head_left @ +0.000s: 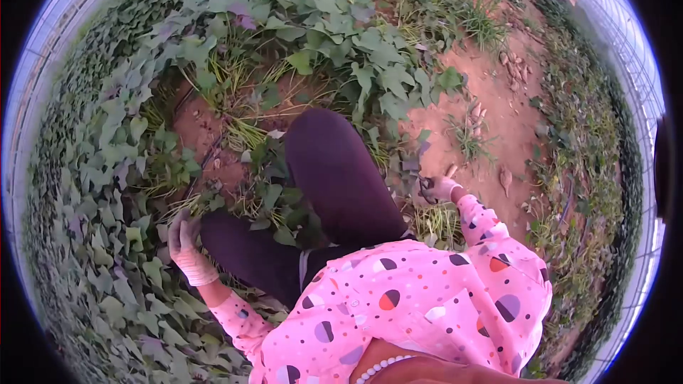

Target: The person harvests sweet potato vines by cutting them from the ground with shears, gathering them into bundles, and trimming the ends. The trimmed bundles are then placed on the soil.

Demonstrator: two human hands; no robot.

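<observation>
My left hand (188,250), in a pale glove with dark fingertips, is beside my bent left knee at the edge of the leafy vines (121,242). Its fingers are stretched out and slightly apart, with nothing visible in them. On the other side, my right hand (441,188), gloved the same way, is closed low over the soil edge. A pale, stick-like handle end (451,170) sticks up from it, and a grey, flat piece (410,165) shows just beyond the fingers. This appears to be a small hand tool; my dark fingers hide most of it.
Cut vine stems (245,131) and bare soil lie ahead of my knees (324,142). Several dug-up roots (506,179) rest on the reddish path (491,135) at right. Further plants and a greenhouse wall (633,50) border the path. A dark line (210,153) crosses the soil.
</observation>
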